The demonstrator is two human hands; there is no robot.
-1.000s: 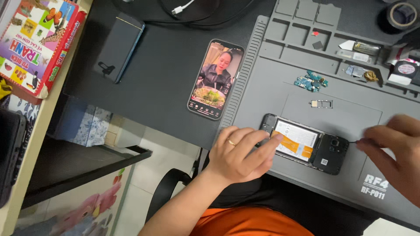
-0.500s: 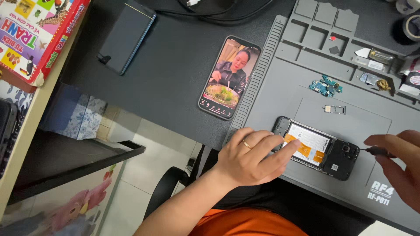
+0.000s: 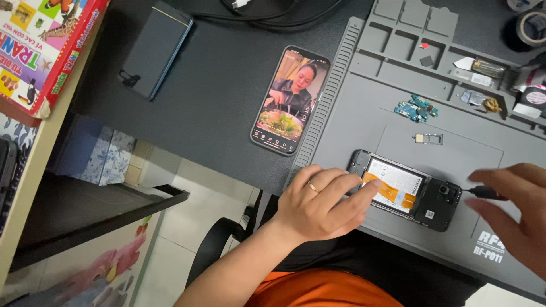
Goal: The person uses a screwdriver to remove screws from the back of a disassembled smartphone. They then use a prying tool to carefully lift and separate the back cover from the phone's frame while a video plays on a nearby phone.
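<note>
two hands, left hand point(image 3: 318, 207) pinning opened phone point(image 3: 405, 189)

R hand point(image 3: 515, 213) cut off, frame edge

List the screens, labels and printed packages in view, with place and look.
Lit phone: desk centre, face up, showing a person over food.
Dark phone: upper left, screen off.
Colourful box: top left corner, red-edged, cartoon animals.
Opened phone: grey mat, white battery label, orange strips, under left hand.

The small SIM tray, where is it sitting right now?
In the head view the SIM tray lies on the grey repair mat, above the opened phone and below the blue-green circuit parts.
</note>
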